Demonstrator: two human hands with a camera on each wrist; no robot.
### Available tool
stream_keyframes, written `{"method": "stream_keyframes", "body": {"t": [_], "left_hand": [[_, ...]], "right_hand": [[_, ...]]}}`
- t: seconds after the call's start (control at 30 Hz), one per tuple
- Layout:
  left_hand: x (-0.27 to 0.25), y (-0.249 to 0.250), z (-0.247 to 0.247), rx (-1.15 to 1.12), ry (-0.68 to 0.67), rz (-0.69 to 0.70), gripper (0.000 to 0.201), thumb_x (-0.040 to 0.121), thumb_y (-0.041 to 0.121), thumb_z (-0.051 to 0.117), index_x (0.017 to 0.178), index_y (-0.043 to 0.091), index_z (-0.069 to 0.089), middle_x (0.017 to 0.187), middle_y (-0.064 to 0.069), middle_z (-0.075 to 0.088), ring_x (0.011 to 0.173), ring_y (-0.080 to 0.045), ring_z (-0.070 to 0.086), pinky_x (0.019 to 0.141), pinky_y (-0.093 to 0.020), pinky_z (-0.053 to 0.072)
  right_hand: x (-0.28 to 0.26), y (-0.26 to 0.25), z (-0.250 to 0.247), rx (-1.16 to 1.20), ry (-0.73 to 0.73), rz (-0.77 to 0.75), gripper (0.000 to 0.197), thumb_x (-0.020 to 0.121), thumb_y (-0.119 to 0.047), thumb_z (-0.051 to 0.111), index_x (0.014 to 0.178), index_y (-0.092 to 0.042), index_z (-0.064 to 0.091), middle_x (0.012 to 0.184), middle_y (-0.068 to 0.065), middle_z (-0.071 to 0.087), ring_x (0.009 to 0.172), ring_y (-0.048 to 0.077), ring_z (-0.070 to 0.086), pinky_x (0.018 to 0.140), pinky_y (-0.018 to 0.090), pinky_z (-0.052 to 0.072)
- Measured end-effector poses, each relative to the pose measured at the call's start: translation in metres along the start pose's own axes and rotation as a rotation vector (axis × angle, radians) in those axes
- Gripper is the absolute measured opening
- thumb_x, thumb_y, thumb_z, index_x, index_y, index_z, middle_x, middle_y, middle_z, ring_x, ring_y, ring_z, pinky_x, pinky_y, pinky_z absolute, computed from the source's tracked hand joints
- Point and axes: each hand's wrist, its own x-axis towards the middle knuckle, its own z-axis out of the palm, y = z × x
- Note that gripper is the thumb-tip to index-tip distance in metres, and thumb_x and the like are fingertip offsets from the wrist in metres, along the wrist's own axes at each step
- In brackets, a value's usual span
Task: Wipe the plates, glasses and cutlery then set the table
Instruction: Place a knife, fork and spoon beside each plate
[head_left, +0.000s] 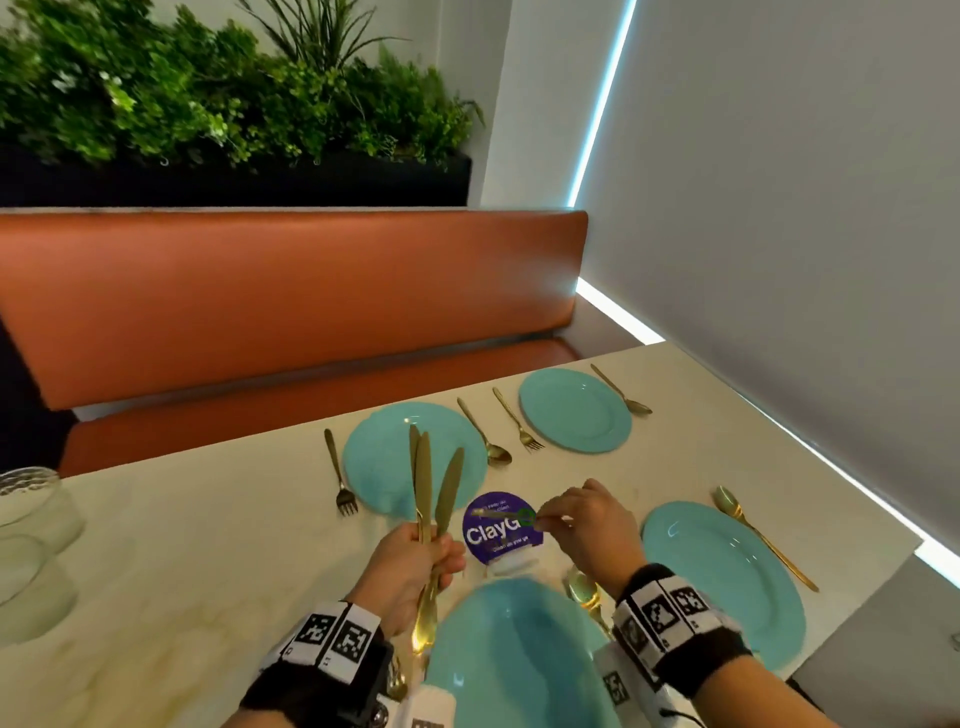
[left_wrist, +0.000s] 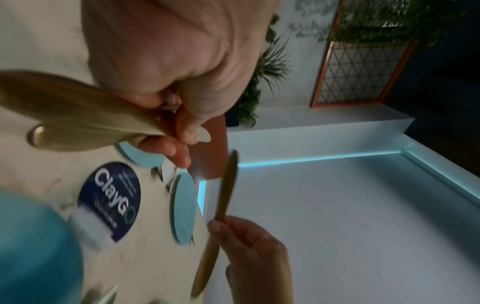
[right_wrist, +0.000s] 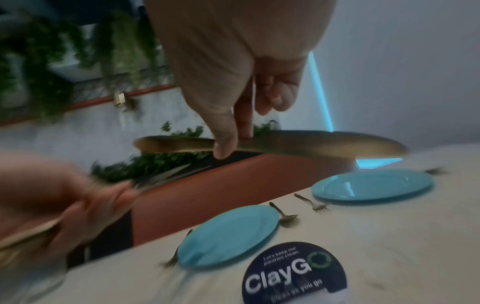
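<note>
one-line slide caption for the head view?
Left hand holds a bunch of gold knives; right hand pinches one knife above the ClayGo sign.

Four teal plates on the bench: far-left plate (head_left: 410, 457), far-right plate (head_left: 574, 410), right plate (head_left: 727, 577), near plate (head_left: 519, 660) at bottom centre. Gold fork (head_left: 340, 475) left of the far-left plate, spoon (head_left: 485, 434) and second fork (head_left: 519, 421) between the two far plates, another spoon (head_left: 621, 391) right of the far-right plate, a spoon (head_left: 758, 535) on the right plate's edge. Bunch of gold knives (head_left: 431, 499) upright, blades up, centre frame. One knife (right_wrist: 272, 144) held level, blurred. Ribbed glasses (head_left: 31, 519) at left edge.
</note>
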Motion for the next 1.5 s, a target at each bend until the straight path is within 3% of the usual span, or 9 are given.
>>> {"method": "stream_keyframes", "body": {"t": [0.13,0.2,0.3,0.4,0.53,0.63,0.77,1.17,1.5], "left_hand": [[0.024,0.015,-0.023,-0.034,0.115,0.029,0.011,0.095,0.0,0.049,0.088,0.007,0.054,0.078,-0.012,0.063,0.066,-0.018,0.059,0.056,-0.024,0.043],[0.034,0.023,-0.031,-0.038,0.144,0.052,0.013,0.094,-0.002,0.049,0.087,0.008,0.053,0.077,-0.011,0.062,0.066,-0.018,0.058,0.056,-0.024,0.042],[0.044,0.033,-0.043,-0.061,0.195,0.087,0.015,0.094,-0.004,0.048,0.086,0.008,0.051,0.075,-0.012,0.06,0.064,-0.02,0.056,0.057,-0.026,0.04],[0.051,0.038,-0.054,-0.052,0.261,0.083,0.008,0.093,-0.001,0.052,0.092,0.007,0.054,0.081,-0.012,0.066,0.069,-0.02,0.062,0.06,-0.026,0.045],[0.06,0.038,-0.065,-0.03,0.35,0.067,0.007,0.092,0.002,0.054,0.091,0.008,0.056,0.082,-0.012,0.068,0.071,-0.021,0.064,0.06,-0.026,0.048],[0.065,0.036,-0.067,-0.01,0.392,0.051,0.005,0.092,0.003,0.055,0.095,0.007,0.056,0.086,-0.014,0.07,0.072,-0.021,0.065,0.061,-0.027,0.05],[0.07,0.036,-0.068,-0.014,0.414,0.02,0.007,0.092,0.004,0.055,0.099,0.007,0.056,0.088,-0.014,0.07,0.073,-0.021,0.066,0.06,-0.026,0.05],[0.084,0.04,-0.067,-0.041,0.439,-0.003,0.008,0.092,0.005,0.056,0.1,0.006,0.058,0.086,-0.014,0.07,0.073,-0.024,0.066,0.062,-0.028,0.051],[0.085,0.04,-0.064,-0.045,0.407,0.018,0.008,0.092,0.005,0.056,0.1,0.005,0.058,0.086,-0.014,0.07,0.071,-0.022,0.065,0.064,-0.028,0.052]], "right_hand": [[0.077,0.027,0.0,0.22,-0.233,0.348,0.019,0.083,-0.028,0.067,0.094,-0.015,0.074,0.101,0.0,0.071,0.09,0.012,0.058,0.08,0.023,0.044],[0.117,0.036,0.011,0.132,-0.341,0.405,0.024,0.084,-0.034,0.064,0.099,-0.017,0.072,0.111,-0.001,0.067,0.106,0.017,0.059,0.093,0.027,0.044],[0.169,0.046,0.036,-0.093,-0.494,0.471,0.043,0.088,-0.048,0.053,0.116,-0.019,0.064,0.125,-0.001,0.06,0.117,0.02,0.054,0.099,0.03,0.041],[0.204,0.051,0.057,-0.168,-0.53,0.52,0.051,0.087,-0.052,0.052,0.119,-0.013,0.058,0.126,0.003,0.058,0.115,0.021,0.054,0.092,0.028,0.043],[0.23,0.052,0.084,-0.172,-0.547,0.551,0.046,0.081,-0.045,0.064,0.109,-0.008,0.062,0.115,0.005,0.064,0.106,0.021,0.06,0.082,0.026,0.046],[0.24,0.053,0.103,-0.148,-0.487,0.527,0.034,0.079,-0.03,0.071,0.1,-0.004,0.065,0.109,0.01,0.067,0.102,0.026,0.063,0.081,0.028,0.05],[0.248,0.051,0.119,-0.09,-0.392,0.535,0.015,0.085,-0.01,0.057,0.095,-0.002,0.065,0.102,0.015,0.067,0.094,0.031,0.064,0.077,0.032,0.051],[0.26,0.045,0.132,-0.192,-0.373,0.472,0.025,0.091,-0.012,0.044,0.111,-0.008,0.06,0.11,0.011,0.065,0.102,0.028,0.062,0.084,0.034,0.051],[0.259,0.044,0.132,-0.152,-0.396,0.499,0.024,0.092,-0.011,0.045,0.111,-0.005,0.059,0.111,0.013,0.064,0.102,0.029,0.062,0.083,0.035,0.05]]}}
